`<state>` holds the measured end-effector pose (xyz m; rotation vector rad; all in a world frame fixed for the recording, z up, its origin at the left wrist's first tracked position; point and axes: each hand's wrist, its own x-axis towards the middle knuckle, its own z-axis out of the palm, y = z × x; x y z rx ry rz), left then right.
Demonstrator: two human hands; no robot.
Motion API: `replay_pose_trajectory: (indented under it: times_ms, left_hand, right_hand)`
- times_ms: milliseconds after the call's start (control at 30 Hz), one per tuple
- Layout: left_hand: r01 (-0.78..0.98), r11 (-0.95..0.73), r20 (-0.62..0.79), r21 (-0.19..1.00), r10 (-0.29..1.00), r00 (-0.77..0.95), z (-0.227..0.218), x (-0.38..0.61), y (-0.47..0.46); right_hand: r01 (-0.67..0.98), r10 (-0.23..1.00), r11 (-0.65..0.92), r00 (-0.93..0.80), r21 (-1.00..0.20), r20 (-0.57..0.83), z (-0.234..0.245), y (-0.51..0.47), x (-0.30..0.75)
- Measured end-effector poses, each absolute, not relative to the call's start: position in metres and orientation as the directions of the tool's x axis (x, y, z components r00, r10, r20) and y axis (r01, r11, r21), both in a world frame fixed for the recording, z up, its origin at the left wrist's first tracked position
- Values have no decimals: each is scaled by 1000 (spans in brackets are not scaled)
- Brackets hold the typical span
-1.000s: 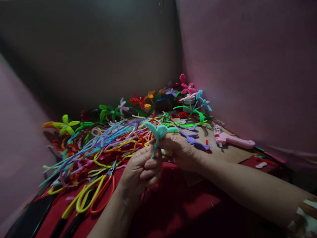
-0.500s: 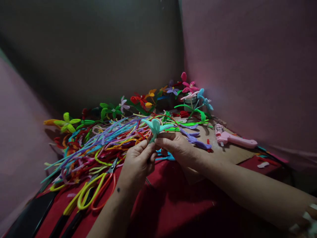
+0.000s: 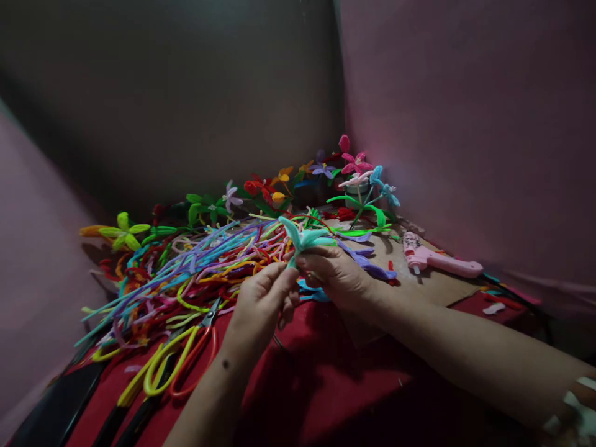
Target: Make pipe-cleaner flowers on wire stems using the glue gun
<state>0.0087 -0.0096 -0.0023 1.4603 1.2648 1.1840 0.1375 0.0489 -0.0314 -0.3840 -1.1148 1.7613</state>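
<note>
A mint-green pipe-cleaner flower (image 3: 305, 238) with several looped petals is raised over the table's middle. My left hand (image 3: 266, 292) pinches its base from below, thumb and fingertips closed. From the right, my right hand (image 3: 338, 273) grips the flower just under the petals, its fingers closed there too. The lower end of the flower is hidden by my fingers. Right behind the hands lie loose multicoloured pipe cleaners (image 3: 205, 261) and purple petal pieces (image 3: 367, 262). Blue petal pieces (image 3: 313, 292) show below my right hand.
Scissors with red handles (image 3: 198, 363) and yellow-handled pliers (image 3: 135, 379) lie at the front left. A pink glue gun (image 3: 442, 262) rests on cardboard (image 3: 435, 292) at the right. Finished flowers (image 3: 356, 162) line the back by the walls. Red cloth (image 3: 326, 379) covers the table.
The mint-green flower has turned and tilted, with its petals now pointing up-left and right. Both hands have shifted slightly right and keep their hold.
</note>
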Motion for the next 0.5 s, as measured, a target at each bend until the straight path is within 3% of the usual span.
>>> replay_pose_trajectory:
  times_ms: [100, 167, 233, 300, 400, 500]
  left_hand:
    - [669, -330, 495, 666, 867, -65, -10, 14, -10]
    - [780, -338, 590, 526, 806, -48, -14, 14, -10]
    - [773, -327, 572, 544, 819, -56, -14, 14, -10]
    - [652, -304, 470, 695, 878, -92, -10, 14, -11]
    - [265, -157, 186, 951, 979, -88, -3, 13, -12]
    - [-143, 33, -25, 989, 998, 57, 0, 10, -11]
  right_hand:
    - [-544, 884, -26, -404, -839, 235, -31, 48, 136]
    - [-547, 879, -1, -399, -837, 260, -26, 44, 136]
    - [-541, 869, 4, -414, -841, 270, -20, 40, 137]
    - [-510, 858, 6, -439, -860, 266, -15, 38, 139]
    - [-451, 848, 26, -462, -892, 259, -15, 40, 140]
    - [-444, 833, 31, -484, -895, 269, -21, 44, 140]
